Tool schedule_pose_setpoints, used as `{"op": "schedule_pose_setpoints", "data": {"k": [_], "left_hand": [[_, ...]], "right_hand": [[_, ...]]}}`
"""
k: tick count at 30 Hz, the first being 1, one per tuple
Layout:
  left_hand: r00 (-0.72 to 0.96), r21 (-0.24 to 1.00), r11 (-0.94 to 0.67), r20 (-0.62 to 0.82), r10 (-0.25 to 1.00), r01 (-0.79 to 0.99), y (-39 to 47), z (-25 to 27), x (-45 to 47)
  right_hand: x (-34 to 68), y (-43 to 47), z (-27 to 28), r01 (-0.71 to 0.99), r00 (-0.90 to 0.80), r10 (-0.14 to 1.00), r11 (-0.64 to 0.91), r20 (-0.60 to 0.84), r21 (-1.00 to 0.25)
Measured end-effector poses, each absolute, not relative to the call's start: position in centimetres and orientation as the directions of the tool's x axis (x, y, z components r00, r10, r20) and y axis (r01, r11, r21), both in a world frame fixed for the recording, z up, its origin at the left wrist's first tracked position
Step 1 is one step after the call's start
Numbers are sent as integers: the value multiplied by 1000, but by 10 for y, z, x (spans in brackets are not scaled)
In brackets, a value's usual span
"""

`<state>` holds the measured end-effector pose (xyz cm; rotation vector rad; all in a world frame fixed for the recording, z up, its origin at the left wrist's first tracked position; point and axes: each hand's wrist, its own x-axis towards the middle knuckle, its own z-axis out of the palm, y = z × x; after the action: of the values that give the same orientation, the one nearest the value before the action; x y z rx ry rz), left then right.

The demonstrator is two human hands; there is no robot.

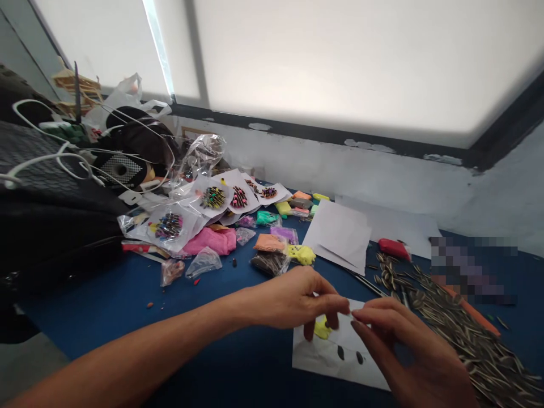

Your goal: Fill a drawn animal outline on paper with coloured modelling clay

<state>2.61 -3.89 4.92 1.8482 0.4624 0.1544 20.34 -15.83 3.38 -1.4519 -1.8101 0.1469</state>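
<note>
head view: left hand (pixel 297 299) and right hand (pixel 410 337), two in all, meet near right over one white sheet (pixel 312 360). fingertips of each pinched close; one tiny pale speck (pixel 351 315) between them, cannot tell which hand grips it. on the sheet: one yellow lump (pixel 323 330) below the left hand; two dark seeds (pixel 340 352) nearer. right: one heap of striped seeds (pixel 459 328), uncounted; one red packet (pixel 394 248) beyond. far left: at least four seed-studded pieces (pixel 170 225).

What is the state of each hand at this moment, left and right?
Left hand: fingers half curled over the yellow lump; grip cannot be told.
Right hand: thumb and forefinger nearly pinched; whether they hold something is unclear.
</note>
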Motion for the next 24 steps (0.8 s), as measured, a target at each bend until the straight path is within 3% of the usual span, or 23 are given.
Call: {"op": "schedule_pose_setpoints", "data": {"k": [2, 4, 7, 12, 19, 24], "left_hand": [[861, 749, -554, -43, 507, 364, -30, 47, 22], [846, 637, -644, -26, 532, 425, -22, 43, 19], [865, 566, -700, -50, 498, 436, -16, 36, 14], [881, 516, -744, -43, 471, 423, -16, 27, 13], [888, 507, -760, -23, 459, 406, -16, 26, 12], [891, 501, -769, -12, 453, 398, -15, 25, 12]], "right_hand": [[205, -158, 33, 782, 10, 874, 296, 485, -549], [205, -157, 32, 777, 46, 894, 249, 446, -578], [202, -156, 30, 745, 74, 924, 198, 374, -637], [199, -153, 27, 750, 18, 942, 208, 335, -627], [200, -143, 22, 768, -188, 917, 360, 352, -529], [194, -134, 19, 855, -250, 890, 388, 380, -346]]}}
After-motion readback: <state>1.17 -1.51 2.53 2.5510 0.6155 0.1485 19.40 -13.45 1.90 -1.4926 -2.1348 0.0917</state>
